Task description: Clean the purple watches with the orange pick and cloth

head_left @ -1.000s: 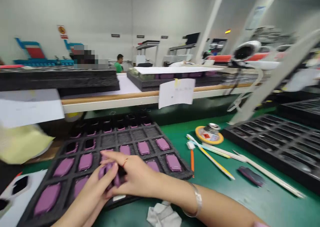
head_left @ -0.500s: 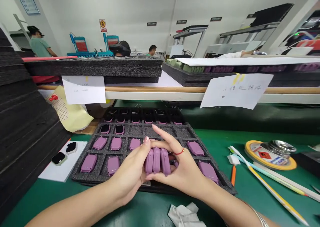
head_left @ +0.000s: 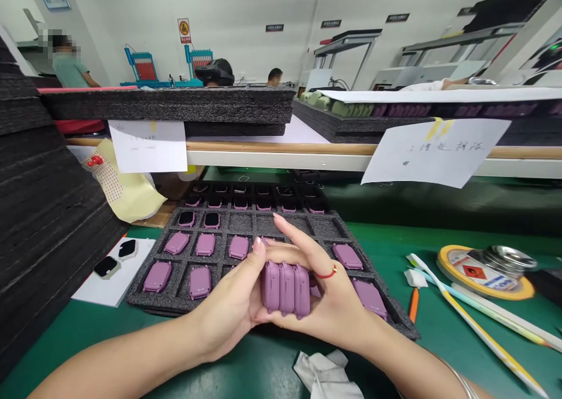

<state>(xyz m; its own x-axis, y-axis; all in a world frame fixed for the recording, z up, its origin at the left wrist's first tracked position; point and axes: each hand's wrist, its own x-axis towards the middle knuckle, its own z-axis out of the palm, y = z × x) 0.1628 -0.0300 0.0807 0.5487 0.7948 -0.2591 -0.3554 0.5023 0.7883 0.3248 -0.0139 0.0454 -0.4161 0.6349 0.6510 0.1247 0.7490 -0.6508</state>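
Note:
Three purple smartwatch cases (head_left: 287, 289) stand on edge side by side between my hands, above the near part of a black foam tray (head_left: 171, 306). My left hand (head_left: 235, 293) closes against the left side of the row, its thumb raised and its other fingers partly hidden. Around the right side and underneath curls my right hand (head_left: 331, 287), with the thumb below and the index finger stretched out over the tray. More purple cases (head_left: 200, 282) lie face down in the tray's front pockets. Watches with dark screens (head_left: 211, 220) sit farther back.
Two watches (head_left: 106, 266) rest on white paper at left, beside tall stacked black foam. A toothbrush (head_left: 474, 320), sticks and a yellow-rimmed round container (head_left: 485, 272) lie at right. Crumpled tissue (head_left: 325, 375) is in front. A shelf (head_left: 272, 154) crosses above the tray; people are beyond.
The three cases have come together into a tight row; the right one leaned apart before. Both hands still hold them, and the view has shifted slightly.

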